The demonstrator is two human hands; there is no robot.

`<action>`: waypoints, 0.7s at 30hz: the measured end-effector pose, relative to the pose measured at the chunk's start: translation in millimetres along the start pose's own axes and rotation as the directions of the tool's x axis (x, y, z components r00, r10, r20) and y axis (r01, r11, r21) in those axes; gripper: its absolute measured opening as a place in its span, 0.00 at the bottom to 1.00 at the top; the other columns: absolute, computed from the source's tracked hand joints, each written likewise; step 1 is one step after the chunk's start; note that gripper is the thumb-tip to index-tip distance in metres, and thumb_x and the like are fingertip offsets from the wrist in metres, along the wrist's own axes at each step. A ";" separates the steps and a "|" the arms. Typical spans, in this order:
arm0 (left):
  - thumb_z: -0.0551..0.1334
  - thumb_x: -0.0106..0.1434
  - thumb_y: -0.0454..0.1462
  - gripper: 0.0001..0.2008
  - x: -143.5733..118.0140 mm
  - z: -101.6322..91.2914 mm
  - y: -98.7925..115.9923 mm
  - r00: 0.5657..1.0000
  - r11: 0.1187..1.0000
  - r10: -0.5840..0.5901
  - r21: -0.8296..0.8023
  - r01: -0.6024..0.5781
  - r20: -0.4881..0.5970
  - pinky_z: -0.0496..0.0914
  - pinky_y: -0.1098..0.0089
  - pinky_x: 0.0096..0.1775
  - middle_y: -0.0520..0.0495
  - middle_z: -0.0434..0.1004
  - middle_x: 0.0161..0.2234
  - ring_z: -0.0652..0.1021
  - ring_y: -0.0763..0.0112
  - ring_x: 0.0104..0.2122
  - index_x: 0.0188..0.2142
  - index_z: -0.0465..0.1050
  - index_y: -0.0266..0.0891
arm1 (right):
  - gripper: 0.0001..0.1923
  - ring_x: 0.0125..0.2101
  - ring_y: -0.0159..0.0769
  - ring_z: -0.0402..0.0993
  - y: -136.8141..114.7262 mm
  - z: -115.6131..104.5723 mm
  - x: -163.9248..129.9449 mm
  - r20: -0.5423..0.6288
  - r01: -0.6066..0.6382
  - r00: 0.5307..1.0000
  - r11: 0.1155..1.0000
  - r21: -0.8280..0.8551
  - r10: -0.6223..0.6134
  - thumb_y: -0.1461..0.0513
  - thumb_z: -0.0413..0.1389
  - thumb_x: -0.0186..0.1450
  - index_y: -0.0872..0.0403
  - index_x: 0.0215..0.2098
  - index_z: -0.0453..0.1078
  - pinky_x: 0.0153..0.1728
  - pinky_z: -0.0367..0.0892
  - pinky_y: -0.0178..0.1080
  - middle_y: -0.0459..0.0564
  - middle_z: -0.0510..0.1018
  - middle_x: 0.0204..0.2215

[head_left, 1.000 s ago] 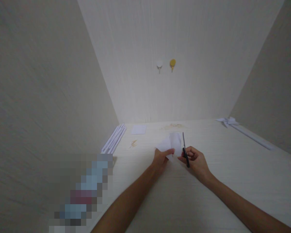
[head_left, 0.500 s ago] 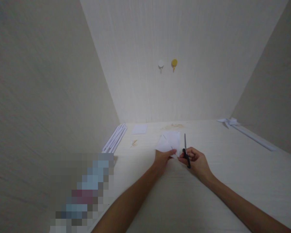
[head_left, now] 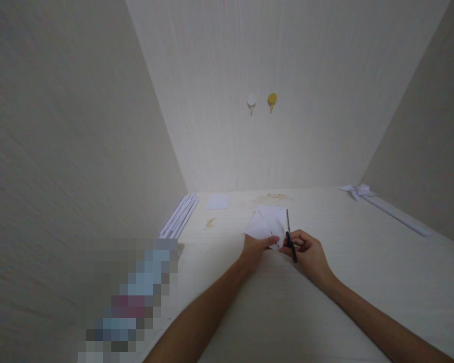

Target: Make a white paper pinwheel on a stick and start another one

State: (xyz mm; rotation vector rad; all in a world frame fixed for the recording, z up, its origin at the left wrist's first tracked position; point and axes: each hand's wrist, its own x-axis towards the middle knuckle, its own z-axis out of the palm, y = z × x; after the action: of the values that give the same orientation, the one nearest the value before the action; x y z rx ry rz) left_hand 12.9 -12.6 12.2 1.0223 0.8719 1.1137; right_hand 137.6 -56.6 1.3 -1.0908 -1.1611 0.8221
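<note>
My left hand (head_left: 258, 248) grips a white sheet of paper (head_left: 274, 219) near its lower edge, thumb on top. The sheet shows a dark slanting line and a folded or overlapping left part; I cannot tell which. In my right hand (head_left: 304, 248) are black-handled scissors (head_left: 291, 247), their blades pointing up and away from me along the paper's right edge. My right fingertips are close to the paper's lower right corner; whether they touch it is unclear.
Rolled white paper sticks (head_left: 179, 216) lie at the left wall. Behind are a small paper square (head_left: 218, 202) and thin toothpick-like pieces (head_left: 210, 223). A paper stick with folded blades (head_left: 395, 216) lies at right. White (head_left: 251, 101) and yellow hooks (head_left: 272, 99) hang on the wall.
My left hand has shifted slightly right with the paper, bringing its right edge up to the scissor blades. My right hand has barely moved.
</note>
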 end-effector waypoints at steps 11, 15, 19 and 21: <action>0.69 0.33 0.36 0.13 -4.1 -0.1 2.0 0.997 0.994 0.063 0.094 -0.059 -0.046 0.69 0.68 0.31 0.42 0.76 0.27 0.75 0.62 0.30 0.20 0.71 0.33 | 0.16 0.16 0.27 0.63 4.0 -0.5 0.3 -0.048 0.010 0.999 1.000 -0.011 -0.011 0.60 0.66 0.39 0.54 0.21 0.63 0.15 0.55 0.29 0.41 0.67 0.15; 0.69 0.33 0.36 0.14 -4.1 0.6 0.7 0.997 0.995 0.072 0.073 -0.069 -0.038 0.69 0.68 0.32 0.43 0.76 0.28 0.75 0.62 0.30 0.21 0.72 0.32 | 0.16 0.15 0.26 0.61 4.6 0.4 0.6 -0.048 0.015 0.999 1.000 -0.006 -0.015 0.60 0.65 0.40 0.55 0.21 0.63 0.14 0.53 0.29 0.42 0.69 0.16; 0.69 0.33 0.36 0.15 -5.5 2.3 3.8 0.997 0.993 0.054 0.106 -0.048 -0.048 0.69 0.68 0.31 0.44 0.77 0.29 0.75 0.63 0.30 0.24 0.73 0.32 | 0.16 0.16 0.26 0.62 3.9 1.3 0.1 -0.075 0.024 0.997 1.000 -0.020 -0.025 0.59 0.65 0.40 0.55 0.21 0.63 0.15 0.54 0.29 0.42 0.68 0.15; 0.69 0.33 0.36 0.16 -5.9 2.9 4.9 0.997 0.992 0.045 0.120 -0.036 -0.067 0.69 0.68 0.30 0.44 0.77 0.28 0.75 0.64 0.29 0.24 0.73 0.33 | 0.16 0.16 0.26 0.62 3.6 1.5 -0.1 -0.074 0.021 0.997 1.000 -0.016 -0.022 0.59 0.65 0.40 0.55 0.21 0.63 0.15 0.53 0.29 0.41 0.67 0.15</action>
State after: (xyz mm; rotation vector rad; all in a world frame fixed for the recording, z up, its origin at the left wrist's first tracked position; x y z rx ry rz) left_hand 12.8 -18.4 18.0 1.1082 0.9863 1.1482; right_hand 136.2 -55.4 -2.1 -1.1107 -1.1168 0.7509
